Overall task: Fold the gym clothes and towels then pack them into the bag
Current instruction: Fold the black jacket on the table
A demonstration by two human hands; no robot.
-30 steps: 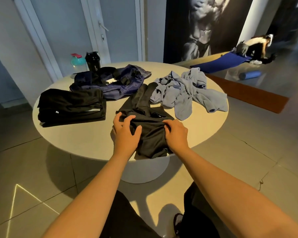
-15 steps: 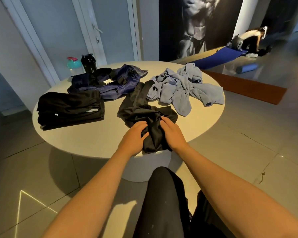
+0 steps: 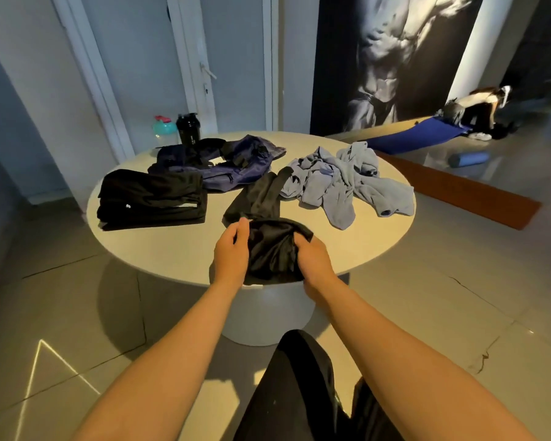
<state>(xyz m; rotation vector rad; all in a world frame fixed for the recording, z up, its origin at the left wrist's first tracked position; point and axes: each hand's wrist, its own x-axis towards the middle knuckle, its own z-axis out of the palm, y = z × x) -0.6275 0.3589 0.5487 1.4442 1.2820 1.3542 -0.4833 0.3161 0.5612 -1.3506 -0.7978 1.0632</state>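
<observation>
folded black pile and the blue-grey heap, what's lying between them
Head view: the far stretch of the black garment lies between the folded black pile and the blue-grey heap.

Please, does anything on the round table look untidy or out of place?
The light blue clothes lie in a crumpled heap on the table's right side, unlike the neat black stack at left. The left hand and right hand grip a black garment at the near edge.

bunched black garment in front, folded black pile left, navy bag behind
</observation>
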